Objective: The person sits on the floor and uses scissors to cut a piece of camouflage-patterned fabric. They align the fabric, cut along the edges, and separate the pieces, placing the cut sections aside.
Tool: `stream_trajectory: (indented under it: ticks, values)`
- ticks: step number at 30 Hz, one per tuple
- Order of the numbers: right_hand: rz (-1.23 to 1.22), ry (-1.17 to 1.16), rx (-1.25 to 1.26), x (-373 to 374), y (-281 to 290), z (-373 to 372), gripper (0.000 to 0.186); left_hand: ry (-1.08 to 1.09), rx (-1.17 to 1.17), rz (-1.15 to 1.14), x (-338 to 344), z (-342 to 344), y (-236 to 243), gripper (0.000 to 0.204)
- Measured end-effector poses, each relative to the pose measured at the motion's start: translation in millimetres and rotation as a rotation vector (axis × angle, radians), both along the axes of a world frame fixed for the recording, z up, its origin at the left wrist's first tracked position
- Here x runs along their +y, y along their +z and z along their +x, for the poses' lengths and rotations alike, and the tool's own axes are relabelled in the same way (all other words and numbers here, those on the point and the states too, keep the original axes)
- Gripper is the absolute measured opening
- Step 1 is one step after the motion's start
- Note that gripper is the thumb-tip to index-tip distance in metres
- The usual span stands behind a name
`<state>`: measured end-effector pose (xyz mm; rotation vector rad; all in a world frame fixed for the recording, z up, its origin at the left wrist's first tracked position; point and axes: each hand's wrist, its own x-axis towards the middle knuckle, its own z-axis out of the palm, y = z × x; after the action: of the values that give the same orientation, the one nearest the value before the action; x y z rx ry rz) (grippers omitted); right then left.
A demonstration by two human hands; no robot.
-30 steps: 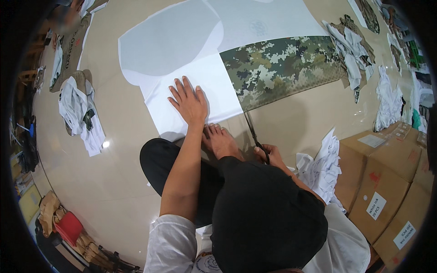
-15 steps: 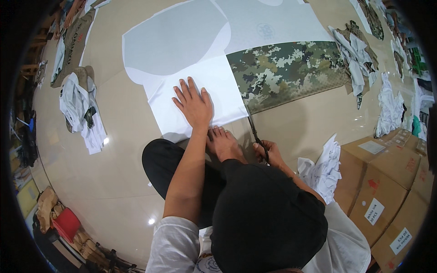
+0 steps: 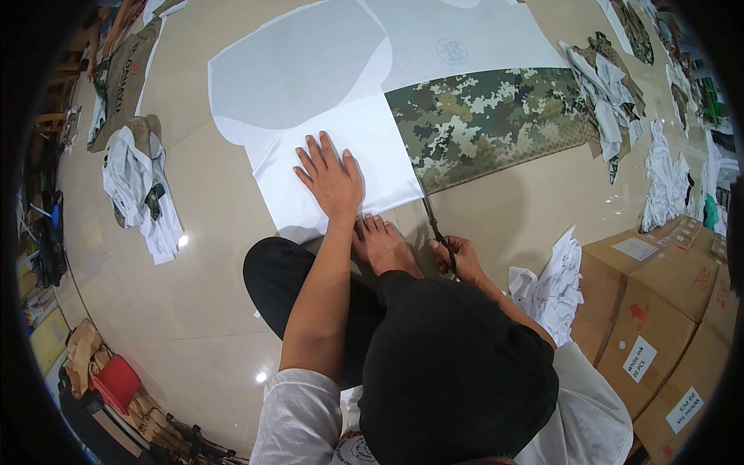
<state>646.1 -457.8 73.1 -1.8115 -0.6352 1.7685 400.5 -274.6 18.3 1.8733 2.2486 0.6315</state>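
Note:
My left hand (image 3: 329,182) lies flat, fingers spread, on a white fabric piece (image 3: 314,217). That piece adjoins a camouflage fabric panel (image 3: 484,120) and grey-white sheets (image 3: 298,62) beyond. My right hand (image 3: 461,256) is closed round the handles of dark scissors (image 3: 435,229). Their blade tips reach the corner where white and camouflage meet; whether they are cutting is too small to tell. My bare foot (image 3: 387,248) rests on the floor just below my left hand's fingers and wrist.
Crumpled fabric piles lie left (image 3: 139,186) and right (image 3: 608,93), with white scraps (image 3: 550,287) by my right arm. Cardboard boxes (image 3: 651,325) stand at the lower right. A red item (image 3: 116,384) is at lower left. Another person's arm (image 3: 108,31) shows at the upper left edge.
The fabric and both hands sit slightly further right in the picture than a second ago, my left hand still flat, my right hand still on the scissors.

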Motion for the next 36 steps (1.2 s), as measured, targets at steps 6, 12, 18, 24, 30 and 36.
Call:
stream_trajectory:
  ticks: [6, 12, 18, 24, 30, 36]
  values:
    - [-0.002, 0.02, -0.025, 5, 11, -2, 0.042, 0.003, -0.002, -0.008, 0, 0, 2, 0.065]
    - [-0.001, 0.034, -0.063, 2, 10, -2, 0.042, 0.002, 0.003, -0.008, -1, 1, 2, 0.065]
    - [-0.006, 0.028, -0.045, 3, 15, -2, 0.041, 0.003, 0.0, -0.014, -2, 1, 3, 0.065]
    - [-0.003, 0.009, -0.043, 1, 14, -3, 0.039, 0.001, 0.01, -0.007, -2, 1, 3, 0.065]
    - [-0.015, 0.023, -0.064, 1, 16, -4, 0.039, -0.003, 0.016, 0.0, -3, 0, 2, 0.066]
    - [0.007, 0.038, -0.071, -3, 9, 0, 0.037, 0.005, -0.004, -0.008, -2, 2, 3, 0.065]
